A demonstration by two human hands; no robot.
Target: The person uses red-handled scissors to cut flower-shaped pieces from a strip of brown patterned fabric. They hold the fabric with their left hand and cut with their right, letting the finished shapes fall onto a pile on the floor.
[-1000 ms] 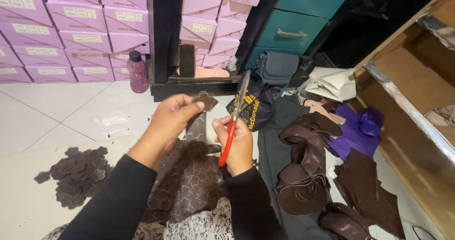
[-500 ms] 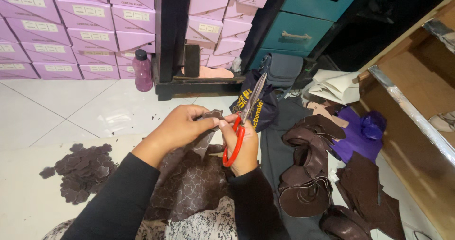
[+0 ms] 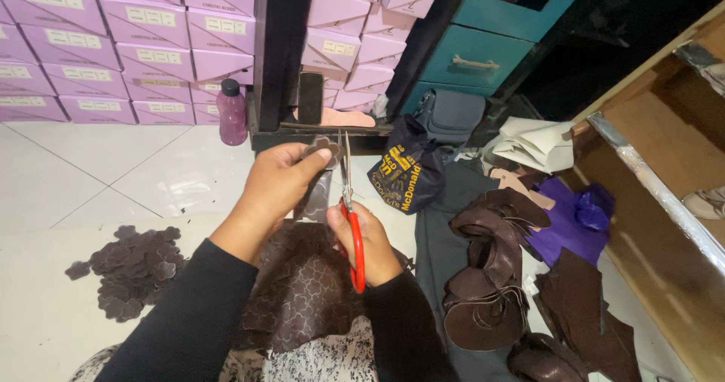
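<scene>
- Head view: white tiled floor (image 3: pixel 113 174) lies bare on the left; stacked lilac boxes (image 3: pixel 113 42) wall off the top edge, a wooden bench (image 3: pixel 664 223) bounds the right.
- Pile of cut brown pieces (image 3: pixel 132 265) sits left of the arms, well apart from the hands.
- Left hand (image 3: pixel 276 182) pinches a small scalloped leather piece (image 3: pixel 321 152) between thumb and fingers.
- Right hand (image 3: pixel 370 238) is closed through the red-handled scissors (image 3: pixel 351 216); blades point up, just right of the piece.
- Brown patterned leather sheet (image 3: pixel 302 291) hangs below both hands.
- Dark leather scraps (image 3: pixel 491 276) crowd the right floor.
</scene>
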